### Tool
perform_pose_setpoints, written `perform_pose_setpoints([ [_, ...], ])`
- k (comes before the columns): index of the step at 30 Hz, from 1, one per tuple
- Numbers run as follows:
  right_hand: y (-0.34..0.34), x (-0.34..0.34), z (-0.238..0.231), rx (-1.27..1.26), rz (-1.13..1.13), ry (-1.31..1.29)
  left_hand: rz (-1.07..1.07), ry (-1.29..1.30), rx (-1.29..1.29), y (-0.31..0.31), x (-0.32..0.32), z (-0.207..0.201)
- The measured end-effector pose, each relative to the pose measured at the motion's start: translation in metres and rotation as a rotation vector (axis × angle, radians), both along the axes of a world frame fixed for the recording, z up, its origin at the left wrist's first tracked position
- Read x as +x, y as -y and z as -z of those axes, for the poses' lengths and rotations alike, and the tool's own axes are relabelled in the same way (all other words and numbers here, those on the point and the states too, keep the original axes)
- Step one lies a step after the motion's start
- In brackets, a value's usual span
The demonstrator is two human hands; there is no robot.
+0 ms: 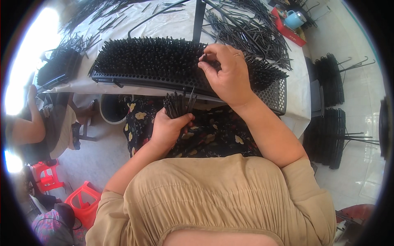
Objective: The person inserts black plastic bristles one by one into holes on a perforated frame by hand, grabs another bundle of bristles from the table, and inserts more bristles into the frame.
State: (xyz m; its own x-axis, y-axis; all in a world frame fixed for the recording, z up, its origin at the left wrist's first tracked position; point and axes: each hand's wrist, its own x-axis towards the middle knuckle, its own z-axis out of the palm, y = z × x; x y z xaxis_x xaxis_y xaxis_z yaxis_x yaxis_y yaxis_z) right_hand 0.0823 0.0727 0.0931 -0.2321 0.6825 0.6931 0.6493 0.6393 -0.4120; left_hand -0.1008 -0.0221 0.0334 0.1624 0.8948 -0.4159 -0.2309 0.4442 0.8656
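My left hand is wrapped round a bundle of thin black sticks, their ends pointing up toward the table edge. In front of it, a long black rack with a perforated metal plate lies along the table's near edge. Closely packed black sticks stand upright in most of its holes; the plate's right end shows bare holes. Over the right half of the rack, my right hand pinches thumb and fingers together. A dark bit shows at its fingertips, but I cannot tell it from the sticks behind.
Loose black strips lie heaped on the white-covered table. A red box with a blue mug is at the far right. Filled black racks stand on the right floor. Another person's arm and red stools are at left.
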Motion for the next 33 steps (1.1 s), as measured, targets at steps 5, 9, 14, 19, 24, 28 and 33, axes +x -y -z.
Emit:
perform_pose_setpoints([
  [5, -0.001, 0.003, -0.002, 0.261, -0.05, 0.137, -0.016, 0.023, 0.014, 0.003, 0.001, -0.001],
  [9, 0.021, -0.003, 0.005, 0.052, -0.016, 0.062, -0.058, 0.035, 0.007, 0.009, -0.001, -0.004],
  [14, 0.051, -0.015, 0.008, -0.907, -0.278, -0.363, -0.045, 0.076, 0.08, 0.012, -0.002, -0.005],
  [19, 0.023, -0.001, -0.002, -0.434, -0.061, -0.486, -0.033, 0.066, -0.019, 0.01, 0.0, -0.007],
  [24, 0.006, 0.005, 0.006, 0.004, -0.027, -0.141, -0.032, 0.081, -0.027, 0.005, 0.001, -0.004],
  [28, 0.003, -0.001, 0.008, 0.05, 0.002, -0.076, -0.042, 0.054, 0.0, 0.005, 0.0, -0.005],
  [33, 0.013, -0.009, -0.011, 0.118, 0.019, 0.159, -0.098, 0.096, -0.048, 0.008, -0.001, -0.003],
])
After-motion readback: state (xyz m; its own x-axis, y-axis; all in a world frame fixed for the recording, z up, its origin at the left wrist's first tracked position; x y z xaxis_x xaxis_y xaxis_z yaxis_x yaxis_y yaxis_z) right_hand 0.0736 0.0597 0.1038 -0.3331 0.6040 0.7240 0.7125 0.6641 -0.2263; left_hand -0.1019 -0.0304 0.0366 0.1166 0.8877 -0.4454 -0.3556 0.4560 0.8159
